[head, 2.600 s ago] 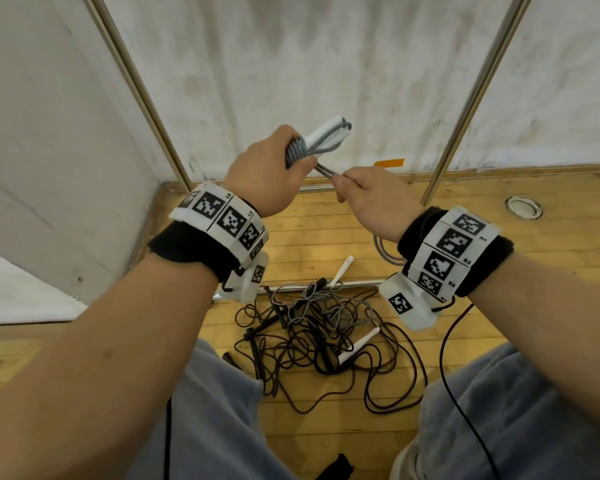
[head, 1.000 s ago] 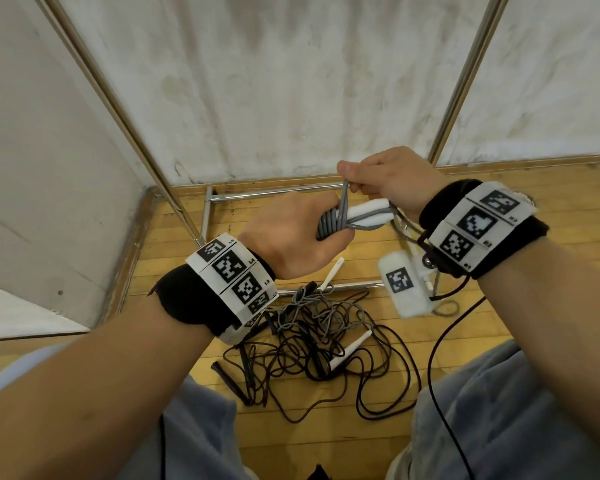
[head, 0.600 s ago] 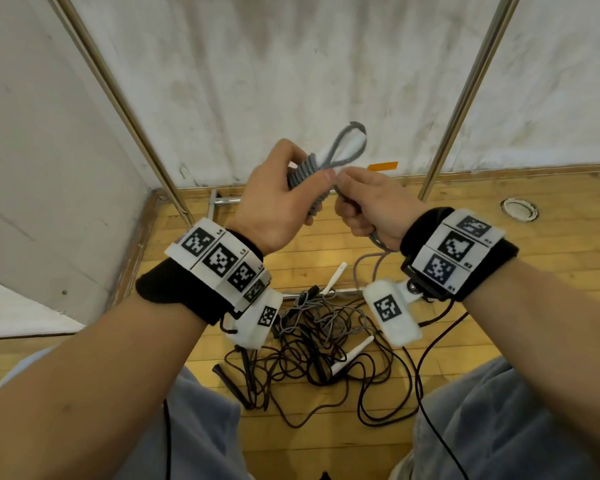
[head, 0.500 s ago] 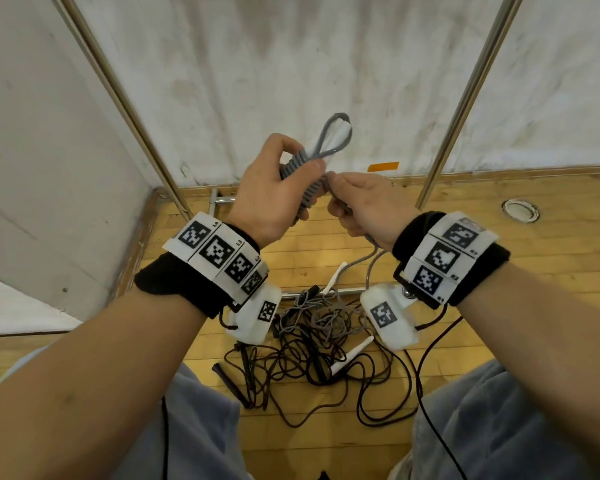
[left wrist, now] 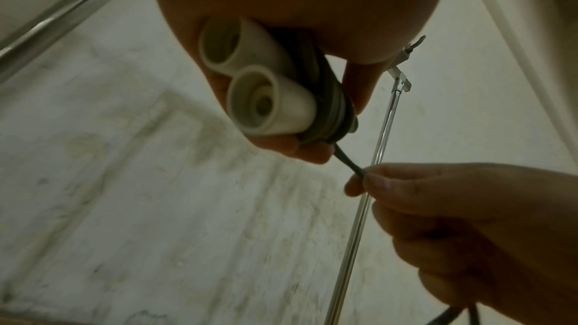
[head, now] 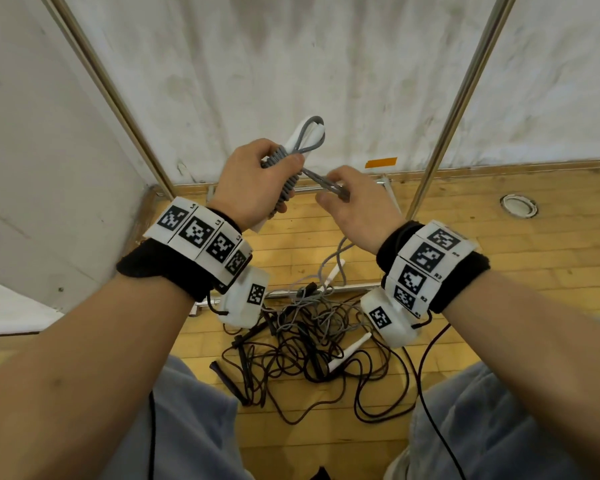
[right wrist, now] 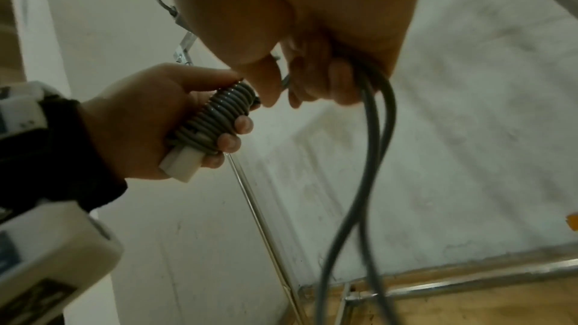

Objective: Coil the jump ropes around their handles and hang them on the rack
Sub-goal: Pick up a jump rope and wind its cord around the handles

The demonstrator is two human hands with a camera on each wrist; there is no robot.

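My left hand [head: 257, 181] grips two white handles [left wrist: 262, 98] held side by side, with grey rope coils [right wrist: 219, 113] wound round them. A small loop of grey rope [head: 309, 136] sticks out past the handle tips. My right hand [head: 354, 202] pinches the doubled grey rope [head: 326, 183] just right of the coils, pulled taut; in the right wrist view the slack rope [right wrist: 366, 182] hangs down from that hand towards the floor. On the floor below lies a tangle of dark and grey jump ropes [head: 312, 341] with white handles [head: 349, 351].
Metal rack poles rise at the left [head: 111, 95] and right [head: 461, 98] against a white wall; a low rack bar [head: 347, 289] crosses the wooden floor. A round floor fitting [head: 518, 206] lies at the right. My knees are at the bottom edge.
My right hand has gone round the handles laying rope on and now pulls the rope out to the right; both hands have stayed in front of the wall.
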